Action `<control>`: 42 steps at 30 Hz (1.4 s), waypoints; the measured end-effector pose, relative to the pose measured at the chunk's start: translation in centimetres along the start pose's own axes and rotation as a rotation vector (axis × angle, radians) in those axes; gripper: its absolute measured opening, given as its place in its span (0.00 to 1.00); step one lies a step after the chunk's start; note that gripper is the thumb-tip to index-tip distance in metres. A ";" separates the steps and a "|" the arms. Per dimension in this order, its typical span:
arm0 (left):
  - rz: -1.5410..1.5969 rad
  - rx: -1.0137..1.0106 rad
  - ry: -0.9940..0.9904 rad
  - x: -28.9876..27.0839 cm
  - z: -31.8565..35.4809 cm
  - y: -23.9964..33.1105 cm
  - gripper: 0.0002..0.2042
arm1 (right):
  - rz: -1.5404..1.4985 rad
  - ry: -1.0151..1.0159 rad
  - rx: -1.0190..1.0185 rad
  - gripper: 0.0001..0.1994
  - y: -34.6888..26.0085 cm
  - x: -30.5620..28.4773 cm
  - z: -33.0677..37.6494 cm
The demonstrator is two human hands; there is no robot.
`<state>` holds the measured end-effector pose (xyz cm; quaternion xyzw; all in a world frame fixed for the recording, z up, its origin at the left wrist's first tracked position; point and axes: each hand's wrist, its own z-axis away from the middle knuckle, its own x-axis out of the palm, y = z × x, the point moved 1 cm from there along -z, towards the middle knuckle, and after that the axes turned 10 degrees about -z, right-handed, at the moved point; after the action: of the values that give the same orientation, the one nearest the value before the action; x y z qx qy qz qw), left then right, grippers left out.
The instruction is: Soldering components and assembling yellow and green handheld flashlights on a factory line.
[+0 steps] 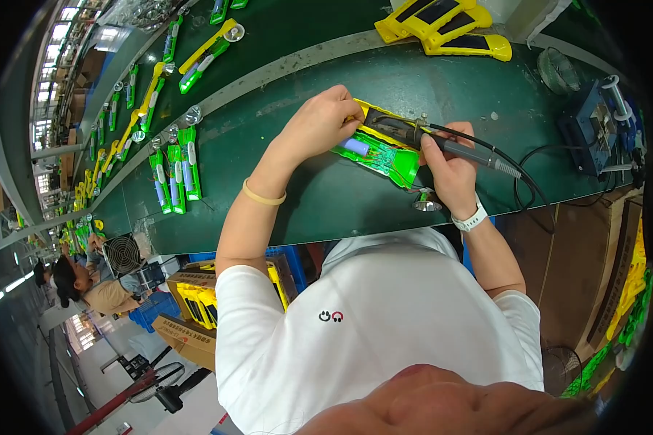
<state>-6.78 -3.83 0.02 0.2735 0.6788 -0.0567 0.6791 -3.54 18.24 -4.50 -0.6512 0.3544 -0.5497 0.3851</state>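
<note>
My left hand point(319, 122) is closed, its fingertips pinching the left end of a yellow lamp shell point(364, 109). My right hand point(450, 172) wraps round the dark handle of a soldering iron point(463, 150), whose cable trails off to the right. The iron lies across the yellow shell, and its tip is hard to make out. Just below, a green shell point(406, 172) carries a circuit board point(381, 154), thin wires and a purple battery cell point(355, 146). A round silvery reflector point(426, 201) sits beside its lower right end, near the table's front edge.
Several green shells with cells point(174, 177) lie to the left. Yellow panel casings point(442, 29) are piled at the back. A blue soldering station point(595, 130) and wire coil point(559, 69) stand right. Behind a rail, more parts line the far strip; another person point(98, 286) sits far left.
</note>
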 end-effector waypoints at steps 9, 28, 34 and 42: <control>-0.020 0.025 -0.026 -0.5 -0.3 0.4 0.03 | 0.077 -0.033 0.003 0.13 0.6 -0.2 -0.1; -0.057 -0.024 -0.036 -0.4 0.0 1.0 0.03 | -0.156 -0.024 -0.207 0.22 -2.1 -0.9 -11.7; -0.056 -0.023 -0.052 -0.5 -0.3 1.6 0.04 | 0.098 -0.098 -0.350 0.19 -0.6 -1.2 -15.6; -0.080 -0.034 -0.066 -0.7 -0.3 1.2 0.03 | -0.007 0.149 -0.358 0.27 -4.7 -9.7 -3.7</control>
<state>-6.59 -2.86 1.11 0.2324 0.6674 -0.0811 0.7028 -8.38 28.52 -4.19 -0.6680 0.4718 -0.5259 0.2336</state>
